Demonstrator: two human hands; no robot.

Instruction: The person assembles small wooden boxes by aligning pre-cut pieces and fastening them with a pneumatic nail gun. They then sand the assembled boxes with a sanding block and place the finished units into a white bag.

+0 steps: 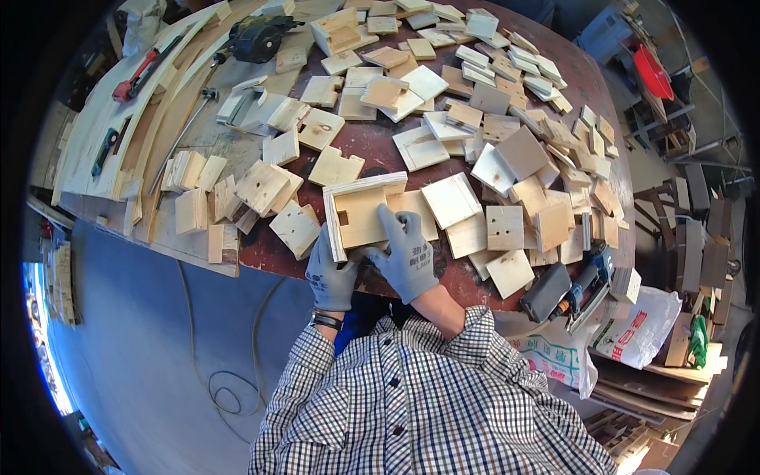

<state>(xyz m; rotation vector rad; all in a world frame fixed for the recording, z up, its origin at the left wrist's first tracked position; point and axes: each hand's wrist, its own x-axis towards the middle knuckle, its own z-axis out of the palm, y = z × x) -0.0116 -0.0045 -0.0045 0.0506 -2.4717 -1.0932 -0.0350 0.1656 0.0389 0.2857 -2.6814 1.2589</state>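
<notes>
In front of my chest, at the near edge of the dark red table, I hold a light wooden piece (370, 225) with raised plywood sides along its left and far edges. A small rectangular notch shows near its left side. My gloved left hand (329, 273) is closed round its near left corner, thumb toward the other hand. My gloved right hand (409, 255) grips it from the right, fingertips on its inner face. Behind the right fingers lies another flat wood block (416, 212); whether it touches the held piece I cannot tell.
Loose wood blocks (410, 87) lie in heaps over the table (380, 150). A hammer (207, 95), a red-handled tool (136, 75) and a dark power tool (257, 38) sit at the far left. A blue nail gun (586, 281) and plastic bags (645, 324) are at the right.
</notes>
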